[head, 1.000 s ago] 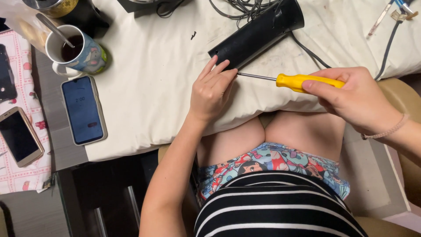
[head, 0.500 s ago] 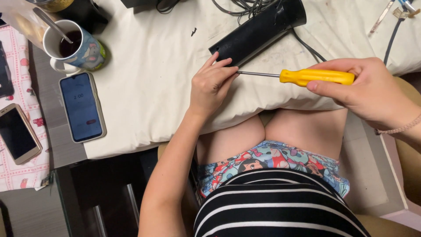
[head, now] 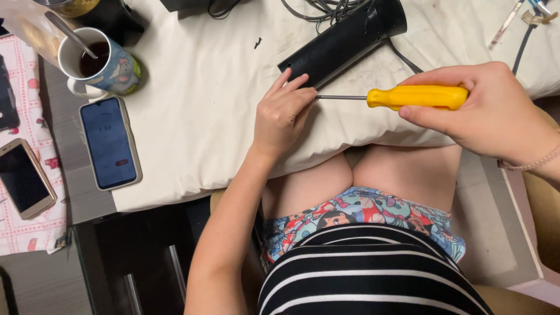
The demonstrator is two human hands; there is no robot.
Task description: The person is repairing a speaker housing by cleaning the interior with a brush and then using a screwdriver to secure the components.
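Right hand [head: 490, 114] clenched on yellow screwdriver [head: 417, 97], shaft lying level w/ tip pointing left into left hand [head: 283, 114], whose fingers pinch sth unseen at the speaker's [head: 341, 41] near end, by the pillow's [head: 192, 116] front edge.

I see a screwdriver [head: 402, 97] with a glossy yellow plastic handle and a thin bare metal shaft. The black speaker [head: 341, 42] looks like matt plastic. Under it, the white pillow [head: 198, 116] is soft, creased cloth. The mug [head: 102, 64] looks glazed and shiny.
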